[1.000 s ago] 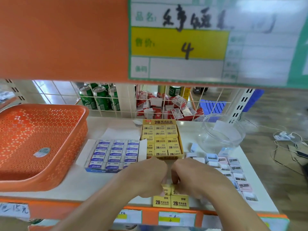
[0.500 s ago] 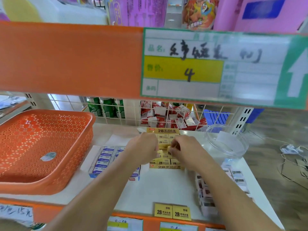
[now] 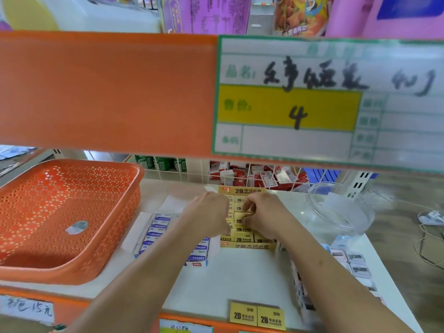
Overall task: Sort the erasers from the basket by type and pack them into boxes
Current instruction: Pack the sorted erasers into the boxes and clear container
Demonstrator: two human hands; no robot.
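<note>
Both of my hands are over the yellow 2B eraser box (image 3: pixel 247 245) at the shelf's middle. My left hand (image 3: pixel 209 212) has its fingers curled at the box's left side, and what they hold is hidden. My right hand (image 3: pixel 262 217) pinches a yellow eraser (image 3: pixel 242 216) above the packed rows. Two more yellow 2B erasers (image 3: pixel 257 317) lie at the shelf's front edge. A box of blue-and-white erasers (image 3: pixel 158 230) sits left of the yellow box, partly under my left forearm. The orange basket (image 3: pixel 60 212) stands at the far left.
Several pale boxed erasers (image 3: pixel 355 263) lie along the right side of the shelf. A clear plastic jar (image 3: pixel 341 212) lies on its side at the back right. An orange shelf edge with a price label (image 3: pixel 300 102) hangs overhead. A wire grid (image 3: pixel 252 174) closes the back.
Both hands left the shelf's front edge, carried yellow erasers up to the yellow box and now work them into its rows. The view has tilted upward.
</note>
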